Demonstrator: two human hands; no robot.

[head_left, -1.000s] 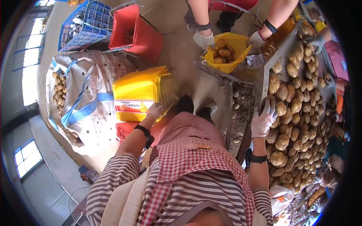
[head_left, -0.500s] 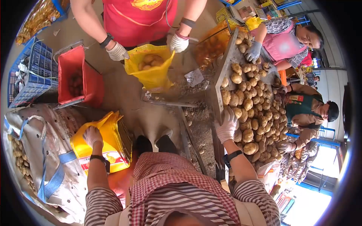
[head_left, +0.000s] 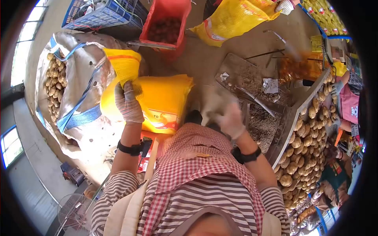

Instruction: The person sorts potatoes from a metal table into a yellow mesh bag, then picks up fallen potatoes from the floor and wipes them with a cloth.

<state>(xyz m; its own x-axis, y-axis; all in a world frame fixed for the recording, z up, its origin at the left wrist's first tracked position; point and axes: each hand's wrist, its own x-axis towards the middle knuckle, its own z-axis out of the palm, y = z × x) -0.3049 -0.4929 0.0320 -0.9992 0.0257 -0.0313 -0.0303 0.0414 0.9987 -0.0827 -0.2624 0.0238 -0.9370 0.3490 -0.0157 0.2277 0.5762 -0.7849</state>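
Observation:
My left hand [head_left: 128,103], in a whitish glove, pinches the upper edge of a yellow mesh bag [head_left: 122,63] at the left. Below and beside it lies a stack of yellow bags [head_left: 161,98] with a printed red and white label. My right hand [head_left: 230,120], also gloved, is in front of my apron, right of the stack; motion blurs its fingers, so whether it holds anything is unclear. Potatoes [head_left: 295,161] cover a metal-edged table [head_left: 303,106] to the right of that hand.
A large white sack [head_left: 84,70] with potatoes stands at the left. Red crate [head_left: 165,23] and blue crate [head_left: 114,13] are at the top. A co-worker's gloved hand [head_left: 285,6] holds another yellow bag [head_left: 236,19]. Other people stand beyond the table.
The view has turned left. My left hand has lifted a bag's edge from the stack. My right hand has left the potato table and moved toward my middle. The co-worker's yellow bag is now tilted.

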